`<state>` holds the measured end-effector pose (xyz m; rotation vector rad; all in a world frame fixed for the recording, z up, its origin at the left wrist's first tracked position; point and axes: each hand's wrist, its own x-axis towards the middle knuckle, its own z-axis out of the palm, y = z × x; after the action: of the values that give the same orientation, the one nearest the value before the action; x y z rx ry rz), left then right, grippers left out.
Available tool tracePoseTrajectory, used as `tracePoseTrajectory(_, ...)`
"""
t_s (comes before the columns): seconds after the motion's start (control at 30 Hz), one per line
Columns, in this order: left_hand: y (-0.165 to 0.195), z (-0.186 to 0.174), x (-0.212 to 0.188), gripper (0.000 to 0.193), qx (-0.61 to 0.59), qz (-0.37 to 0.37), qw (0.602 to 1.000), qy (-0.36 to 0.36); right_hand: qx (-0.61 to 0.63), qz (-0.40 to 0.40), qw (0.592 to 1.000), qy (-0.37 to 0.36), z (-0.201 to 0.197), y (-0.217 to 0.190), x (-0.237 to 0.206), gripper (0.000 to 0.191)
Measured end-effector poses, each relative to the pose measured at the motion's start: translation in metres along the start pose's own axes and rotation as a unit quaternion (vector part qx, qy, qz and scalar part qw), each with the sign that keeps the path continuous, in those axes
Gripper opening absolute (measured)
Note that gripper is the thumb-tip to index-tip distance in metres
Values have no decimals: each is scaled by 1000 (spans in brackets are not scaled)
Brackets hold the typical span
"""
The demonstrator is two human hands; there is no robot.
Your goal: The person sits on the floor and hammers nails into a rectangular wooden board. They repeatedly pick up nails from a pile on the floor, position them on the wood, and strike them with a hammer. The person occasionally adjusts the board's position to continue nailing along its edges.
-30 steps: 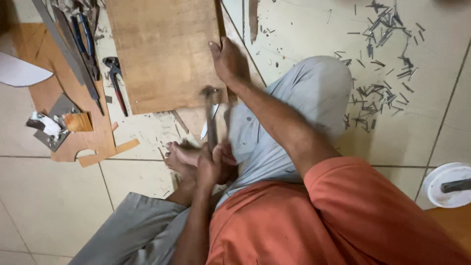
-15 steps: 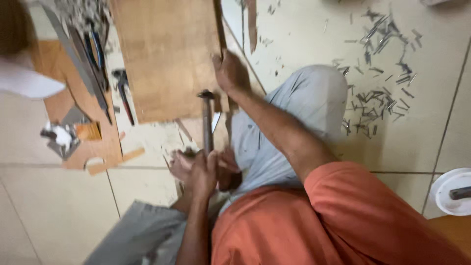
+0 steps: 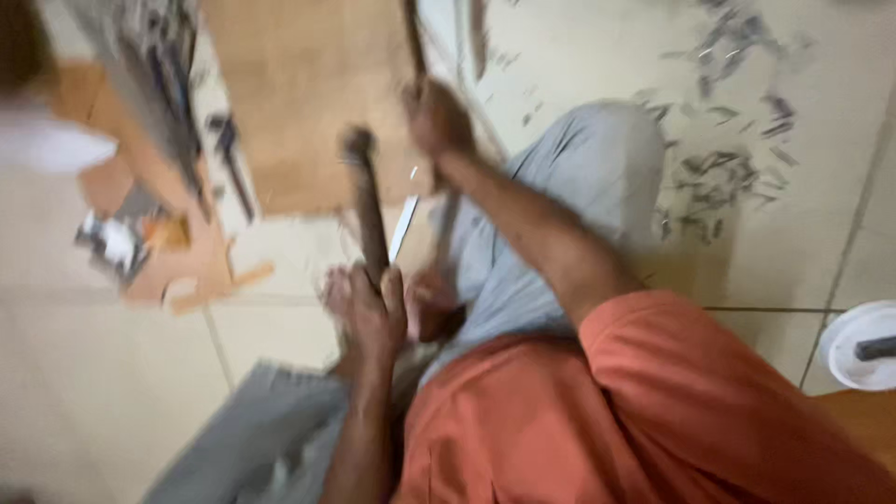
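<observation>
The picture is blurred by motion. My left hand (image 3: 369, 313) is shut on the wooden handle of a hammer (image 3: 366, 201), whose dark head points up and away over the near edge of a brown plywood board (image 3: 299, 103). My right hand (image 3: 437, 117) rests at the board's right edge, fingers closed around a thin dark strip (image 3: 411, 37) that runs along that edge. I sit on the tiled floor in grey trousers, with one knee (image 3: 597, 159) raised beside my right arm. A bare foot (image 3: 431, 303) lies just right of my left hand.
Small metal pieces (image 3: 719, 177) lie scattered on the tiles at the right. A white bowl (image 3: 863, 350) sits at the right edge. Hand tools (image 3: 173, 84) and wood offcuts (image 3: 191, 271) lie left of the board, with a white object (image 3: 47, 145) at the far left.
The hammer has swung from low by my legs up over the board's near edge. My right hand stays at the board's edge. The view has become blurred.
</observation>
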<state>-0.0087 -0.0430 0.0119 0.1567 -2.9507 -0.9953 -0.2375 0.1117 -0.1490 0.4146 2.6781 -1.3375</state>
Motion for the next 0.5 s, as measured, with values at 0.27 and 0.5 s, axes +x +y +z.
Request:
tracePoseTrajectory(0.27,-6,34,-7,43,60,-79,985,-142,33,42,998,-23,-3,-3,0,50)
tracePoseTrajectory(0.5,-59,13,-24,46,250,-36,967,-21,66,51,996,-26,-50,-35,-11,48)
